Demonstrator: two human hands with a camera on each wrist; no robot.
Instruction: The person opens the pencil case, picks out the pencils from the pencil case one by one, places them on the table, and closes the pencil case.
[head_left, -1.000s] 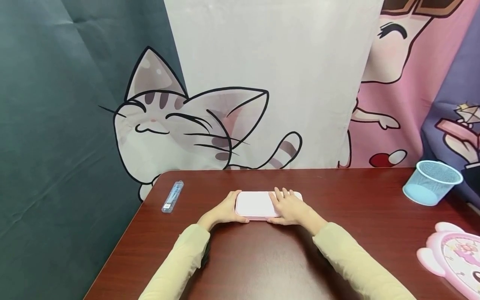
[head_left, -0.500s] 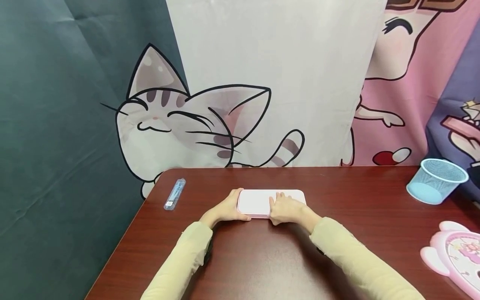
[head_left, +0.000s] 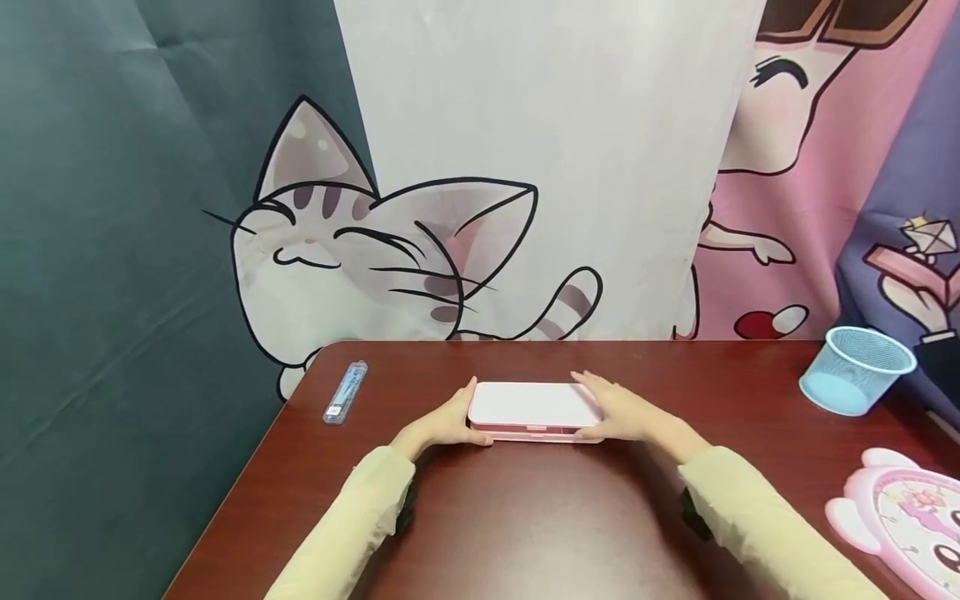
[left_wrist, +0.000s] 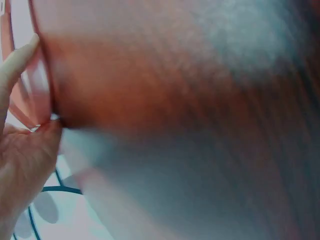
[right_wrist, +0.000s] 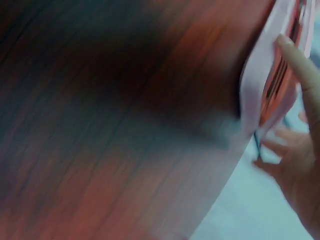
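A flat white-and-pink pencil case (head_left: 528, 403) lies across the table, its lid raised slightly along the front edge. My left hand (head_left: 448, 419) holds its left end, thumb along the front side. At the right end is my right hand (head_left: 618, 410), fingers spread toward the back edge and thumb at the front corner. The right wrist view shows the thumb on the edge of the pencil case (right_wrist: 255, 82), where thin dark things show in the reddish gap. In the left wrist view, the left hand (left_wrist: 25, 165) meets the end of the case (left_wrist: 37, 82).
A slim blue clear-packaged item (head_left: 346, 392) lies at the table's left edge. On the right are a light-blue mesh basket (head_left: 855, 371) and a pink animal-shaped clock (head_left: 900, 517). Behind the brown table (head_left: 517, 525) hangs a cartoon-print curtain (head_left: 637, 167).
My right hand has moved off the top of the lid to the right end of the pencil case. The lid's front edge has risen, opening a gap. My left hand stays at the left end.
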